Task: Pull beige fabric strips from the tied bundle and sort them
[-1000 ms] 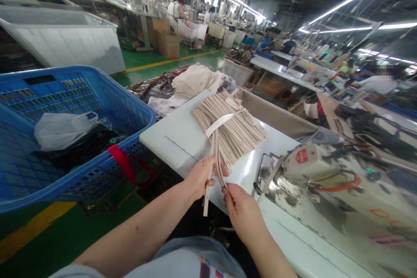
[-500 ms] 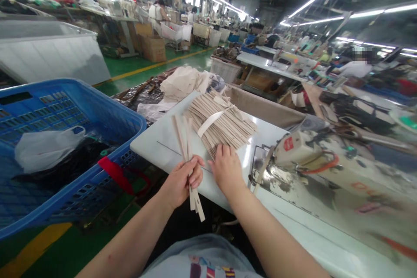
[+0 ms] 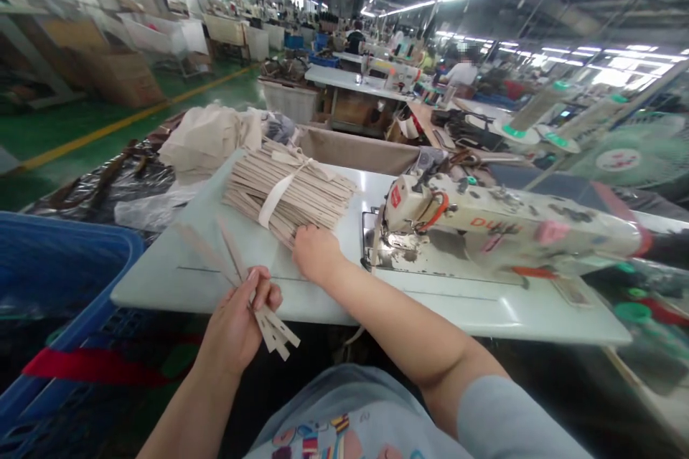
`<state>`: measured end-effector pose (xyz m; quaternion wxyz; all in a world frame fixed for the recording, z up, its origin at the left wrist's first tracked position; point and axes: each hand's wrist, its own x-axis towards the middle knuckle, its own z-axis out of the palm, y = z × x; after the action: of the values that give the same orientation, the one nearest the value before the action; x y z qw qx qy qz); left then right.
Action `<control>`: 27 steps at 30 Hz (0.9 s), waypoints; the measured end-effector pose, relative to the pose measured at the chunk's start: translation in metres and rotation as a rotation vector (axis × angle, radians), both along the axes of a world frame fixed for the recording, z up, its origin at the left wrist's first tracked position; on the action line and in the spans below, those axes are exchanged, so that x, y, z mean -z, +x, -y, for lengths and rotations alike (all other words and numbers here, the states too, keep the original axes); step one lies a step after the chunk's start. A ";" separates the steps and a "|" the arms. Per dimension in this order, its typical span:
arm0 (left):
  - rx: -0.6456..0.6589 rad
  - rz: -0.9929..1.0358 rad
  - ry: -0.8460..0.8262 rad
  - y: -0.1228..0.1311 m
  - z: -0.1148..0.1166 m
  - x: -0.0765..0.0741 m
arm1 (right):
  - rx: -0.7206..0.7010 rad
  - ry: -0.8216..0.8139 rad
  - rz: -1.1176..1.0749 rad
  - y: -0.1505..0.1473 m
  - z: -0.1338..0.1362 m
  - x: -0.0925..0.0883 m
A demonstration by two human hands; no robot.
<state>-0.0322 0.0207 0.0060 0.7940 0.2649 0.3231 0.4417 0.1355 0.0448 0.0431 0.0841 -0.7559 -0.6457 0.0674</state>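
My left hand (image 3: 237, 323) is closed around a few loose beige strips (image 3: 269, 326), held over the near edge of the white table (image 3: 177, 276). My right hand (image 3: 316, 252) rests on the near end of a tied bundle of beige strips (image 3: 288, 190) on that table, its fingers curled into the strip ends. A pale band wraps the bundle's middle. To the right of my right hand stands a worn white sewing machine (image 3: 484, 226).
A blue plastic crate (image 3: 59, 280) with a red strap stands at my left. Beige fabric (image 3: 207, 136) and dark plastic sheeting lie beyond the table. Other work tables, boxes and people fill the hall behind. A fan (image 3: 640, 158) stands at the far right.
The view has swung to the right, bringing the sewing machine to the middle. My left hand has dropped lower with its strips. My right hand stays at the bundle's end.
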 end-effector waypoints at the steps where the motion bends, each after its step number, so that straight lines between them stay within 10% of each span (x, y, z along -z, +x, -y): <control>1: 0.007 -0.004 -0.029 0.001 -0.001 -0.001 | 0.009 -0.017 -0.045 0.003 -0.002 -0.004; 12: -0.005 0.056 -0.178 0.019 -0.007 0.000 | 0.057 -0.286 -0.812 0.050 0.016 -0.047; 19: 0.116 0.020 -0.172 0.038 -0.007 0.001 | 0.188 -0.309 -1.409 0.051 0.068 -0.029; 27: 0.066 -0.155 -0.059 0.052 -0.001 0.009 | 0.265 -0.271 -1.454 0.029 0.103 0.004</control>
<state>0.0194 0.0217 -0.0031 0.7881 0.2854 0.3877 0.3835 0.1649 -0.0578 0.0391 0.4028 -0.5962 -0.3170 0.6179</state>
